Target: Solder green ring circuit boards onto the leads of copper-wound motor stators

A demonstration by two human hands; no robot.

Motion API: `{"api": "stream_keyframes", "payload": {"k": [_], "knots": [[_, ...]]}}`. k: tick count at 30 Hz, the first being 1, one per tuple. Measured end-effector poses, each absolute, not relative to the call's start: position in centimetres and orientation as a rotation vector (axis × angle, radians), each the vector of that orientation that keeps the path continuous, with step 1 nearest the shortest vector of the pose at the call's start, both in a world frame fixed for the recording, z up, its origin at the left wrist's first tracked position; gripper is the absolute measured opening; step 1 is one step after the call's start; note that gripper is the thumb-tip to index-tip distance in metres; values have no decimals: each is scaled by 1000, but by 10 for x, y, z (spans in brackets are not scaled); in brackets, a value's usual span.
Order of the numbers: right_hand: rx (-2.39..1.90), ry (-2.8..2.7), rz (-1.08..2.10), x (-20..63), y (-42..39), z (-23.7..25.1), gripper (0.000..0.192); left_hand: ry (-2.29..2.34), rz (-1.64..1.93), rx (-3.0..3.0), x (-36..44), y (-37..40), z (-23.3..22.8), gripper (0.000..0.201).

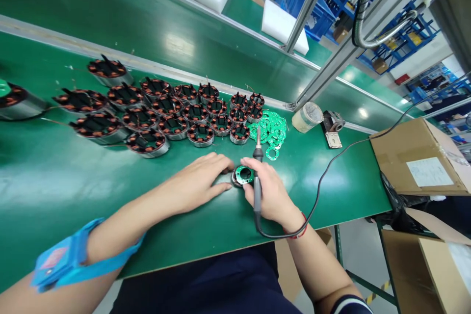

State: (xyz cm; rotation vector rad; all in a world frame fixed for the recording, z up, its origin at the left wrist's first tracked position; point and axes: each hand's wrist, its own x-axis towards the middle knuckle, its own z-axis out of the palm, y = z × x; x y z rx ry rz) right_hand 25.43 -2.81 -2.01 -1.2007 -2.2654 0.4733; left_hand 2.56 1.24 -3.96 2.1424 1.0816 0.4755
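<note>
nearby, stator rows (172, 113), green rings (271, 130), jar (306, 117) behind hands

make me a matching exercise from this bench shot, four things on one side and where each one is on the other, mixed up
Things:
1. soldering iron
2. stator with green ring
3. loose green rings
4. blue wrist strap

Places:
A. in a pile on the green mat, right of the rows of stators
B. around the left forearm
C. held in the right hand
D. on the mat between the two hands, left hand touching it

Pairs: 1-C, 2-D, 3-A, 4-B
</note>
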Motion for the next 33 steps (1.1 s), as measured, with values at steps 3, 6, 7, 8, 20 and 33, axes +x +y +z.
{"api": "stream_keyframes", "payload": {"k": [3, 6, 7, 8, 20, 33], "knots": [[-1264, -2211, 346, 252, -23, -25, 55, 1017, 488, 2011, 23, 17, -30, 27], [-1245, -2167, 226, 249, -24, -33, 60, 1077, 637, 1742, 32, 17, -26, 27], [-1224, -2167, 216, 248, -26, -35, 63, 1081, 680, 1629, 37, 17, -26, 29], [-1195, -2173, 222, 248, -27, -36, 66, 1072, 709, 1523, 42, 16, -27, 32], [-1066, -2015, 305, 248, -35, -27, 42, 1187, 723, 1493, 52, 11, -27, 30], [-1023, -1732, 296, 255, -43, -21, 31, 1369, 666, 1685, 54, 4, -17, 25]]}}
